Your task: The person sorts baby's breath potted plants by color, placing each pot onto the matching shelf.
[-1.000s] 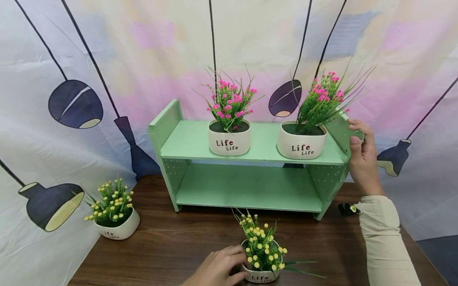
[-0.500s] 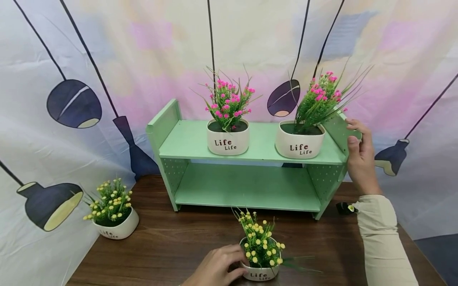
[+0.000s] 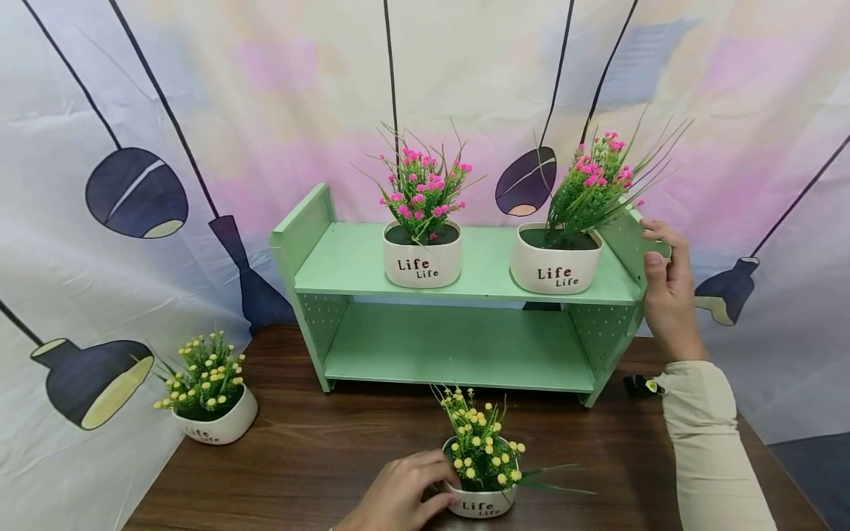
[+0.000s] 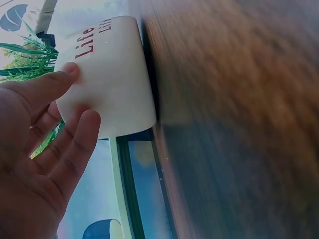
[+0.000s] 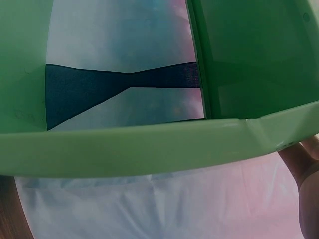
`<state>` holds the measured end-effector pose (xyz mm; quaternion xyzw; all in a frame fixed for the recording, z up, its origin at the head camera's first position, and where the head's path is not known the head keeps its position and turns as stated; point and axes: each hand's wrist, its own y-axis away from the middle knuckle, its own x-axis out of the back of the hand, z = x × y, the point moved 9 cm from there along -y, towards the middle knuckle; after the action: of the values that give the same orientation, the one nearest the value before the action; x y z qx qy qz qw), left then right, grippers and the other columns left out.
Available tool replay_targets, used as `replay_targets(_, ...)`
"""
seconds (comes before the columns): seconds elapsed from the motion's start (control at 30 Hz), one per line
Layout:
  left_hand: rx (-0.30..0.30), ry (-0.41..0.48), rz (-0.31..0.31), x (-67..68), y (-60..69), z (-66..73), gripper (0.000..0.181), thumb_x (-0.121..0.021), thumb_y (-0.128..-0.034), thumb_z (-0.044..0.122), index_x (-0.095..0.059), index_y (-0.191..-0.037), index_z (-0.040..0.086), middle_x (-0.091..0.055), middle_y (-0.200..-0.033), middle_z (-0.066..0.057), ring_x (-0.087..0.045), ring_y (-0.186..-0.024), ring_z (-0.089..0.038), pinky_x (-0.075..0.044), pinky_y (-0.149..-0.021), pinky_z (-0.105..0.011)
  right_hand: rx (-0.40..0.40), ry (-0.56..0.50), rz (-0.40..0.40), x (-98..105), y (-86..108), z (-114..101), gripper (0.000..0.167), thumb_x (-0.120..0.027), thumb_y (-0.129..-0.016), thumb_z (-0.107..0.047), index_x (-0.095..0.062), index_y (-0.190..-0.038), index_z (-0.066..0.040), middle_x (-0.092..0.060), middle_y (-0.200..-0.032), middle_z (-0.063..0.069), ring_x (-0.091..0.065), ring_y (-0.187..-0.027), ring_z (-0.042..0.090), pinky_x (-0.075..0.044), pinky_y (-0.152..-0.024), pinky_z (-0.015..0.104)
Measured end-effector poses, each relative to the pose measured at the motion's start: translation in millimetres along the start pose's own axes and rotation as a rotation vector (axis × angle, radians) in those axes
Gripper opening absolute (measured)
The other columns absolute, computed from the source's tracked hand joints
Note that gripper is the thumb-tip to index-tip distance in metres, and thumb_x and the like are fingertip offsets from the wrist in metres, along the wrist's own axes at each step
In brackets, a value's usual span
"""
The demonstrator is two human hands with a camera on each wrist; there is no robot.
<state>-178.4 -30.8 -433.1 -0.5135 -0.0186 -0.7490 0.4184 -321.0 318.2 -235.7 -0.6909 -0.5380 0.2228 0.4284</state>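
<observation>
In the head view my left hand [image 3: 406, 487] holds the left side of a white "Life" flowerpot [image 3: 479, 504] with yellow flowers, at the table's front. The left wrist view shows the thumb [image 4: 71, 69] against the pot's wall [image 4: 112, 74]; some fingertips lie out of sight at the rim. My right hand [image 3: 671, 291] grips the right side panel of a green two-tier shelf [image 3: 458, 346], thumb towards the front. Two white pots with pink flowers, a middle one [image 3: 422, 264] and a right one [image 3: 556, 268], stand upright on the upper tier.
Another white pot [image 3: 222, 428] with yellow flowers stands at the left edge of the brown table [image 3: 319, 472]. A small black object [image 3: 639, 386] lies by the right sleeve. Behind the shelf hangs a curtain [image 3: 458, 74] printed with lamps.
The yellow-flowered pot has shifted slightly towards the shelf and left, with my left hand still on it. My right hand stays at the shelf's side panel. The view has drifted a little.
</observation>
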Motion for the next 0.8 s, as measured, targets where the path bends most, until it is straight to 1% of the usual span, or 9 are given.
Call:
replay_targets(0.17,-0.004,-0.004,0.004,0.6,0.3,0.0,0.006,-0.081,-0.0950,0.018,-0.076,-0.098,0.019,-0.069,-0.099,0.015,-0.063,-0.087,0.007,-0.047,-0.071,-0.008,-0.001,0.001,-0.003,-1,0.7,-3,0.042,-0.041,-0.115,-0.026,-0.045,-0.144,0.004,-0.044,-0.160,0.005,-0.030,-0.154,0.023,-0.024,-0.118,0.030)
replay_targets(0.37,-0.022,-0.027,0.020,2.8,-0.7,1.6,0.006,-0.081,-0.0948,0.018,-0.076,-0.098,0.020,-0.069,-0.098,0.015,-0.062,-0.085,0.007,-0.045,-0.071,-0.007,0.000,-0.003,-0.003,0,-0.2,-2,0.042,-0.041,-0.115,-0.025,-0.044,-0.145,0.005,-0.044,-0.160,0.007,-0.029,-0.155,0.024,-0.025,-0.116,0.030)
replay_targets(0.5,-0.028,-0.035,0.026,4.4,-2.6,2.8,0.005,-0.081,-0.0953,0.020,-0.076,-0.098,0.021,-0.068,-0.098,0.015,-0.062,-0.084,0.007,-0.044,-0.070,-0.006,-0.003,-0.008,-0.003,1,-0.3,0,0.040,-0.040,-0.115,-0.022,-0.044,-0.145,0.005,-0.044,-0.160,0.008,-0.028,-0.155,0.026,-0.024,-0.118,0.030)
replay_targets(0.63,-0.034,-0.043,0.040,7.1,-5.0,3.6,0.005,-0.080,-0.0958,0.022,-0.076,-0.098,0.020,-0.069,-0.098,0.015,-0.062,-0.086,0.007,-0.045,-0.071,-0.006,-0.013,-0.009,-0.011,0,0.2,1,0.040,-0.040,-0.115,-0.022,-0.043,-0.145,0.004,-0.043,-0.160,0.006,-0.029,-0.154,0.023,-0.023,-0.118,0.030)
replay_targets(0.8,-0.032,-0.054,0.057,12.1,-10.8,3.9,0.006,-0.077,-0.0991,0.028,-0.076,-0.100,0.022,-0.069,-0.100,0.017,-0.062,-0.086,0.008,-0.045,-0.070,-0.006,-0.019,-0.003,-0.017,0,0.5,1,0.041,-0.039,-0.116,-0.025,-0.044,-0.146,0.002,-0.042,-0.161,0.007,-0.029,-0.155,0.021,-0.023,-0.119,0.031)
